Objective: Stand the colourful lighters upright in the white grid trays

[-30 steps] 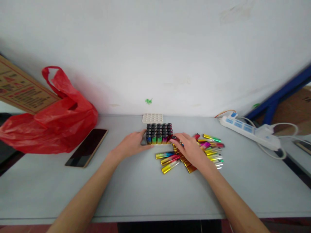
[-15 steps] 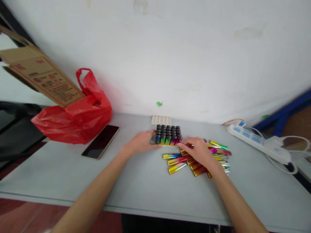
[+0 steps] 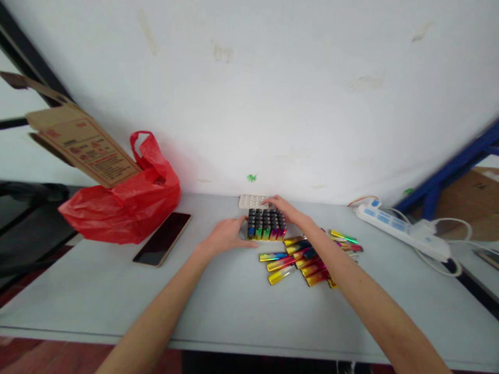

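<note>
Upright lighters [image 3: 267, 226] with black tops and shiny coloured bodies stand packed in a block on the grey table. My left hand [image 3: 223, 238] is at the block's left side, thumb and fingers spread apart near its left edge. Over the block's back right corner reaches my right hand [image 3: 286, 209], its fingers stretched toward a white tray [image 3: 249, 201] with rows of hollows. Some right fingertips are hidden behind the lighters. A loose pile of lighters [image 3: 283, 264], mostly yellow, gold and red, lies under and beside my right forearm.
To the left lies a phone [image 3: 162, 240], beside a red plastic bag [image 3: 125, 210] with a cardboard box [image 3: 93, 150] above it. A white power strip [image 3: 403, 228] with cables is on the right. The white wall [image 3: 241, 104] stands directly behind the table.
My right hand has moved from the front right of the block, by the loose pile, to its back edge near the white tray. My left hand stays at the left side.
</note>
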Demonstrator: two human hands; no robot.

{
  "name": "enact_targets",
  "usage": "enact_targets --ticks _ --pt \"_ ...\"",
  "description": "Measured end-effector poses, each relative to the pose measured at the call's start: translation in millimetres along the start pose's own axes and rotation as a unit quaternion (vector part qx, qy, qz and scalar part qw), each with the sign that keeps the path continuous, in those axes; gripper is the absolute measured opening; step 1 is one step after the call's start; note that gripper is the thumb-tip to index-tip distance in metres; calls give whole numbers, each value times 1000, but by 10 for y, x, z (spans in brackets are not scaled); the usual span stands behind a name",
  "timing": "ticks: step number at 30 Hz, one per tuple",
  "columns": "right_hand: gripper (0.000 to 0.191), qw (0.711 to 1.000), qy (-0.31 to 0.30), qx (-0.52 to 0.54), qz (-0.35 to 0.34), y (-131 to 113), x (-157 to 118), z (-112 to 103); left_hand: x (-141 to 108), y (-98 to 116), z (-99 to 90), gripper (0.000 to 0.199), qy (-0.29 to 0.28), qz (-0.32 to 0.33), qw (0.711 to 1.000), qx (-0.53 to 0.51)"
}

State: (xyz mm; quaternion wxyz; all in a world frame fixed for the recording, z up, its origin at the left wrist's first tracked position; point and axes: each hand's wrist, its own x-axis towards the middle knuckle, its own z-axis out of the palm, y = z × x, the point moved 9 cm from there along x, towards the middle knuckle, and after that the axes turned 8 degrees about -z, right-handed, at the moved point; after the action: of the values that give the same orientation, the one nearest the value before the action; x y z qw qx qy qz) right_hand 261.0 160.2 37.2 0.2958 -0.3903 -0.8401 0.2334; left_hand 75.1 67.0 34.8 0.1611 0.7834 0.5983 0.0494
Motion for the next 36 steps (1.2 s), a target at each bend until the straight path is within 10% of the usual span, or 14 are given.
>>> enact_targets --ticks 6,20,27,32,36 --pt "43 994 -57 -96 -3 118 -77 -26 12 13 -20 94 17 2 1000 22" --pt "13 966 -61 -246 57 197 -902 -677 142 -80 -74 78 35 2 999 -22" --pt "16 986 10 -164 -1 -527 -1401 -1134 423 -23 -124 81 26 -23 999 -29" --pt "18 986 -88 -123 -72 -1239 -1377 -657 581 28 -153 84 25 -15 998 -51" --pt "21 970 -118 -205 -64 -1284 -1145 -123 591 21 -146 83 29 -13 998 -59"
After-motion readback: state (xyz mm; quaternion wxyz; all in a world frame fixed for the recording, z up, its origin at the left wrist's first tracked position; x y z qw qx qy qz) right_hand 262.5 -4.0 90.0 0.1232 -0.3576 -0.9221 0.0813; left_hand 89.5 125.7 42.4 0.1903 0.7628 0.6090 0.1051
